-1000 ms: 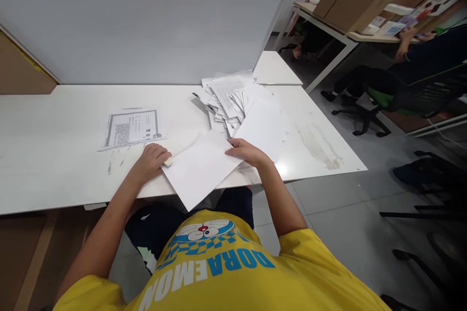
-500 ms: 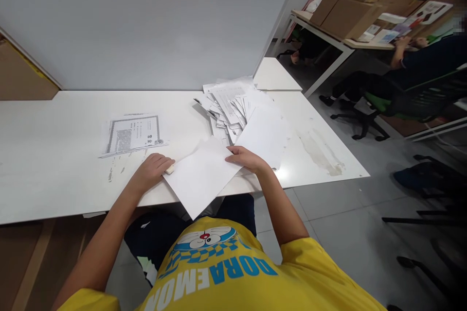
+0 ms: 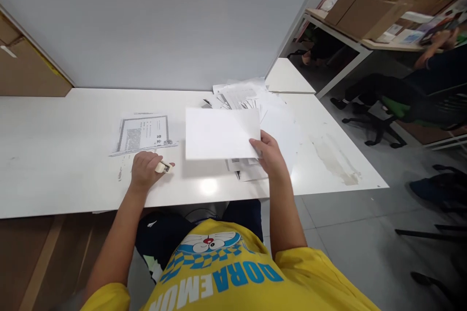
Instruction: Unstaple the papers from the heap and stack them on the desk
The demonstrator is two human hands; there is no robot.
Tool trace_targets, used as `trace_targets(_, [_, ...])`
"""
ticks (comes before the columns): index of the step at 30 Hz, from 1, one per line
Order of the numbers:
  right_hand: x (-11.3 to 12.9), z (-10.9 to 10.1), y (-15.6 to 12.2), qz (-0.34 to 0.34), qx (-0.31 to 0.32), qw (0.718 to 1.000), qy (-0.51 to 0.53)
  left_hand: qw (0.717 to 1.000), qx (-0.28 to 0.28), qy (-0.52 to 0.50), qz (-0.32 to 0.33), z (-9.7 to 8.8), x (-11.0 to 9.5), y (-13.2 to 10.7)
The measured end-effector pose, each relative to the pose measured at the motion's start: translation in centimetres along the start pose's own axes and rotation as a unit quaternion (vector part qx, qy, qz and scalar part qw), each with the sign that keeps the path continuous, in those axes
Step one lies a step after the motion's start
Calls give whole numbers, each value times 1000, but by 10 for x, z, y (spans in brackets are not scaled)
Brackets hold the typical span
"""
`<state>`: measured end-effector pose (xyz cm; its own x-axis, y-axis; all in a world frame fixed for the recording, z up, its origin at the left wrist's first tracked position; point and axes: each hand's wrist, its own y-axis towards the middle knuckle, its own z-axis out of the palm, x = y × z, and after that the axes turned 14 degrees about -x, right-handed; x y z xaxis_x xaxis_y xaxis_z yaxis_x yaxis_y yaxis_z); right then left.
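Observation:
My right hand point(image 3: 269, 154) grips a blank white sheet point(image 3: 221, 132) by its lower right corner and holds it lifted above the white table point(image 3: 54, 175). My left hand point(image 3: 145, 171) rests on the table with its fingers closed around a small cream object point(image 3: 162, 167), possibly an eraser or stamp. Just beyond that hand lies a printed document point(image 3: 143, 133) with a dark border. A messy pile of printed papers point(image 3: 245, 98) spreads behind and under the lifted sheet.
A grey partition wall point(image 3: 153, 19) backs the table. The table's right part shows a smudged stain point(image 3: 333, 158). Another person in dark clothes point(image 3: 419, 82) sits on an office chair at the right, near a table with cardboard boxes point(image 3: 368, 2). Brown cardboard point(image 3: 22, 68) stands at the left.
My right hand has lifted the blank sheet off the table's front edge and swung it up and away over the paper pile. My left hand stays on the table with the small object.

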<state>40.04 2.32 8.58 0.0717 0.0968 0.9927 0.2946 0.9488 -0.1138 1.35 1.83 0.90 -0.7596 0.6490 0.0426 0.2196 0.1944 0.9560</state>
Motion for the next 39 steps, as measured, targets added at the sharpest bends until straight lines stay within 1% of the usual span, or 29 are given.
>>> trace_targets(1, [-5, 15, 2, -5, -11, 1000, 7, 1000, -21, 11, -10, -2, 3, -1])
trace_targets(3, [-18, 50, 6, -6, -12, 1000, 13, 997, -53, 38, -28, -7, 10, -2])
trace_targets(6, [-35, 108, 14, 6, 18, 1000, 2, 991, -77, 87, -68, -13, 17, -5])
trace_targets(10, [-47, 183, 26, -10, 74, 994, -74, 981, -69, 130, -123, -16, 20, -10])
trace_targets(13, [-50, 225, 30, -62, 110, 978, -167, 981, -72, 126, -132, -15, 21, -13])
trace_targets(14, [-50, 235, 30, -91, 121, 967, -202, 981, -76, 121, -131, -14, 22, -14])
trace_targets(16, [-53, 248, 28, -159, 128, 939, -276, 982, -75, 118, -123, -13, 24, -14])
trace_targets(18, [-56, 255, 25, -215, 107, 910, -338, 983, -74, 115, -120, -12, 26, -14])
trace_targets(19, [-57, 256, 23, -230, 91, 900, -359, 984, -74, 113, -120, -11, 26, -13])
trace_targets(21, [-58, 255, 20, -239, 62, 891, -382, 984, -78, 112, -118, -11, 26, -10])
trace_targets(23, [-55, 250, 14, -245, 50, 888, -385, 984, -74, 125, -106, -11, 25, -7])
trace_targets(25, [-47, 240, 5, -266, 54, 886, -375, 983, -66, 145, -88, -11, 24, -3])
trace_targets(27, [-37, 222, -4, -296, 50, 888, -348, 983, -64, 153, -80, -12, 23, -1])
trace_targets(29, [-28, 192, -9, -321, 24, 892, -319, 983, -63, 152, -84, -12, 22, 1])
trace_targets(31, [-22, 149, -6, -331, -22, 889, -315, 985, -50, 136, -90, -11, 22, 3])
trace_targets(33, [-21, 94, 7, -306, -99, 882, -344, 991, -18, 96, -86, -7, 21, 6])
trace_targets(34, [-23, 65, 15, -271, -156, 878, -363, 994, 5, 72, -78, -4, 21, 9])
trace_targets(36, [-27, 7, 30, -178, -266, 859, -400, 996, 61, 30, -56, 2, 19, 13])
trace_targets(37, [-31, -18, 35, -127, -302, 851, -411, 995, 94, 17, -43, 5, 17, 15])
trace_targets(39, [-38, -59, 40, -45, -323, 846, -422, 989, 148, 1, -16, 9, 15, 19])
